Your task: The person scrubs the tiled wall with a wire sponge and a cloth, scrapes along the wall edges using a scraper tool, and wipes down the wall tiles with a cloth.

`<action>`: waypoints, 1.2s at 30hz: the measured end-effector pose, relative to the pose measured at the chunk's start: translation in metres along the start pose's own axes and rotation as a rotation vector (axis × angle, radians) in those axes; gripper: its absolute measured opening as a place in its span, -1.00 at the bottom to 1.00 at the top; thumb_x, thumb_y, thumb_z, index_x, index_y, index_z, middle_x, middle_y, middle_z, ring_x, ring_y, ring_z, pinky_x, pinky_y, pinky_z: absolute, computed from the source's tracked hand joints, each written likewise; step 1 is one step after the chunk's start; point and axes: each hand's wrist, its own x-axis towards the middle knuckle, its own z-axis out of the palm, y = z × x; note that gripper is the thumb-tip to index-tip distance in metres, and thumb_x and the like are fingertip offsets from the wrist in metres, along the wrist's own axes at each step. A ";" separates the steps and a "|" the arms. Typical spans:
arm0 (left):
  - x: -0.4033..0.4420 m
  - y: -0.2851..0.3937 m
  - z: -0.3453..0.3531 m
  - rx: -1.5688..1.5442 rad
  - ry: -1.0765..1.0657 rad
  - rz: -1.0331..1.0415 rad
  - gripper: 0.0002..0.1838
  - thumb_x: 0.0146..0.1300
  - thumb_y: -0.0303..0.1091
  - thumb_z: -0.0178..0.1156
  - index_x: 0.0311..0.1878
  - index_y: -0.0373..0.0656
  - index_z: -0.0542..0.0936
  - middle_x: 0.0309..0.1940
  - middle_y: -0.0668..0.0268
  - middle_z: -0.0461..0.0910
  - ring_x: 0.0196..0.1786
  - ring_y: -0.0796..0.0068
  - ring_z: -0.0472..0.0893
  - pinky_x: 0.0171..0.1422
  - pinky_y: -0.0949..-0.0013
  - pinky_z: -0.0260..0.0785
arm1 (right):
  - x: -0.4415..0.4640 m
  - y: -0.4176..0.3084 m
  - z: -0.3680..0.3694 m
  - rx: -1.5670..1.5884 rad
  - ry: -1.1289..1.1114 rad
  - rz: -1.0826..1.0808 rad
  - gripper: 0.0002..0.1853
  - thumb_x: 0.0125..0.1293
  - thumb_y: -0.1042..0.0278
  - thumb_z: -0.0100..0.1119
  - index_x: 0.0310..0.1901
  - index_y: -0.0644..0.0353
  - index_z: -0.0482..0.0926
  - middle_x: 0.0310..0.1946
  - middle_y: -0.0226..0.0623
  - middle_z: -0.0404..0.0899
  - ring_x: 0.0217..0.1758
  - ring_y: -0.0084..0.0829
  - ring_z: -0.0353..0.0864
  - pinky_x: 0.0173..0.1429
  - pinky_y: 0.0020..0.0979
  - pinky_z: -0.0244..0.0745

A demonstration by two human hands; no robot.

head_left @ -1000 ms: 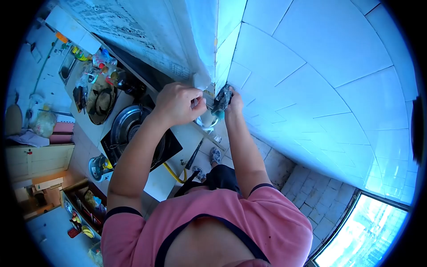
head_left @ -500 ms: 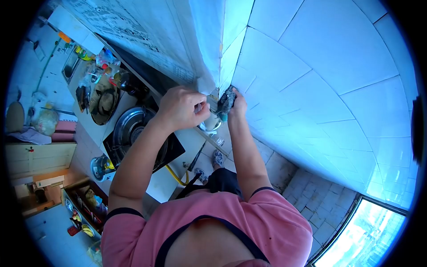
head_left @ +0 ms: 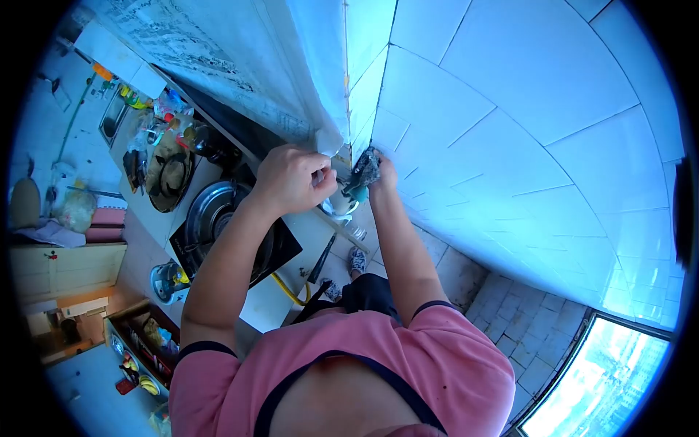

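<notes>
My right hand [head_left: 383, 175] is closed around a rough dark grey scrubber [head_left: 365, 169] beside the corner of the white tiled wall [head_left: 466, 109]. A teal part [head_left: 359, 194] shows below the grey material. My left hand [head_left: 293, 179] is raised with curled fingers, just below the hanging edge of a pale sheet [head_left: 306, 109] with printed marks. Whatever those fingers may hold is hidden. Below and between both hands is a white container [head_left: 339, 205], partly covered by them.
To the left, a metal pan [head_left: 211, 211] sits on a black cooktop [head_left: 287, 247]. Behind it are a round tray [head_left: 164, 197] and dark bottles [head_left: 217, 146]. A yellow hose [head_left: 288, 290] curves below the counter, near a blue gas cylinder [head_left: 164, 280].
My right hand and the scrubber have moved slightly down and left, and the scrubber is turned a little. The left hand stays curled, shifted slightly left. The whole view has shifted slightly.
</notes>
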 end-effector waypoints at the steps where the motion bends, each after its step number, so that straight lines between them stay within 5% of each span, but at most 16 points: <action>1: -0.001 0.001 0.000 0.008 -0.008 0.000 -0.86 -0.06 -0.38 0.23 -0.62 -0.16 0.49 -0.72 0.27 0.46 -0.62 0.22 0.49 -0.47 0.26 0.34 | 0.004 0.004 -0.004 -0.007 0.088 -0.005 -0.80 0.18 0.48 0.15 -0.19 0.41 0.54 -0.29 -0.16 0.59 -0.33 -0.28 0.60 -0.21 -0.31 0.54; 8: 0.003 0.000 0.000 0.004 0.001 0.018 -0.87 -0.06 -0.38 0.23 -0.61 -0.16 0.50 -0.73 0.28 0.46 -0.63 0.24 0.49 -0.46 0.28 0.34 | -0.086 -0.076 0.059 -0.030 -0.431 -0.059 -0.81 0.29 0.35 0.06 -0.24 0.30 0.57 -0.40 -0.27 0.62 -0.39 -0.34 0.60 -0.22 -0.32 0.55; 11: 0.002 -0.001 0.002 0.012 0.018 0.036 -0.87 -0.05 -0.38 0.23 -0.60 -0.16 0.51 -0.73 0.29 0.46 -0.62 0.26 0.49 -0.46 0.29 0.34 | -0.069 -0.045 0.044 0.228 -0.350 -0.104 -0.79 0.14 0.47 0.24 -0.19 0.33 0.53 -0.35 -0.24 0.57 -0.29 -0.34 0.59 -0.20 -0.30 0.52; 14: 0.003 -0.002 0.001 0.002 -0.004 0.021 -0.87 -0.04 -0.38 0.23 -0.59 -0.17 0.52 -0.72 0.28 0.47 -0.62 0.24 0.51 -0.46 0.29 0.34 | -0.031 -0.024 0.032 0.026 -0.070 -0.145 -0.78 0.12 0.54 0.24 -0.18 0.39 0.53 -0.36 -0.22 0.56 -0.34 -0.31 0.58 -0.20 -0.32 0.51; 20: 0.001 -0.002 0.003 0.031 0.011 -0.005 -0.87 -0.04 -0.37 0.23 -0.58 -0.18 0.52 -0.71 0.25 0.49 -0.60 0.21 0.52 -0.47 0.27 0.35 | -0.013 -0.011 0.018 0.042 -0.001 -0.050 -0.83 0.12 0.58 0.21 -0.25 0.45 0.54 -0.33 -0.15 0.58 -0.35 -0.30 0.59 -0.20 -0.32 0.51; 22: 0.002 -0.002 0.001 0.024 0.027 -0.001 -0.87 -0.04 -0.37 0.23 -0.59 -0.17 0.52 -0.71 0.26 0.49 -0.60 0.21 0.52 -0.47 0.27 0.35 | -0.037 -0.027 0.036 0.034 -0.022 -0.080 -0.84 0.16 0.52 0.18 -0.25 0.42 0.54 -0.35 -0.17 0.58 -0.36 -0.33 0.59 -0.26 -0.33 0.51; 24: 0.001 -0.001 0.004 -0.001 0.026 -0.004 -0.87 -0.04 -0.37 0.23 -0.59 -0.17 0.52 -0.70 0.26 0.49 -0.60 0.22 0.51 -0.47 0.28 0.34 | -0.054 -0.051 0.047 0.038 -0.324 -0.100 -0.84 0.20 0.47 0.15 -0.25 0.40 0.54 -0.38 -0.21 0.58 -0.38 -0.32 0.59 -0.30 -0.33 0.50; 28: 0.001 -0.001 0.004 -0.002 0.021 0.018 -0.87 -0.04 -0.37 0.23 -0.59 -0.16 0.51 -0.72 0.28 0.47 -0.62 0.25 0.51 -0.48 0.28 0.35 | -0.042 -0.032 0.026 0.181 -0.372 -0.003 -0.86 0.23 0.49 0.09 -0.22 0.38 0.52 -0.41 -0.23 0.57 -0.39 -0.31 0.59 -0.29 -0.32 0.52; 30: 0.002 -0.002 0.003 0.020 0.038 0.023 -0.87 -0.04 -0.37 0.23 -0.60 -0.16 0.51 -0.72 0.29 0.46 -0.62 0.27 0.51 -0.47 0.28 0.35 | -0.025 -0.016 0.019 0.041 -0.049 -0.022 -0.83 0.22 0.53 0.06 -0.17 0.42 0.51 -0.33 -0.20 0.58 -0.32 -0.28 0.61 -0.24 -0.26 0.56; 33: 0.001 -0.002 0.003 -0.008 -0.002 -0.019 -0.87 -0.05 -0.39 0.23 -0.61 -0.16 0.50 -0.72 0.29 0.46 -0.61 0.25 0.50 -0.46 0.28 0.34 | -0.031 -0.016 0.019 0.111 0.011 0.011 -0.82 0.21 0.54 0.10 -0.17 0.43 0.51 -0.31 -0.19 0.58 -0.31 -0.29 0.61 -0.20 -0.28 0.56; 36: 0.001 -0.001 0.001 0.022 -0.004 -0.001 -0.87 -0.06 -0.40 0.23 -0.61 -0.16 0.50 -0.73 0.29 0.45 -0.62 0.24 0.49 -0.47 0.27 0.33 | -0.056 -0.042 0.042 0.124 -0.232 -0.077 -0.82 0.19 0.52 0.15 -0.20 0.42 0.51 -0.32 -0.19 0.58 -0.33 -0.31 0.60 -0.22 -0.32 0.54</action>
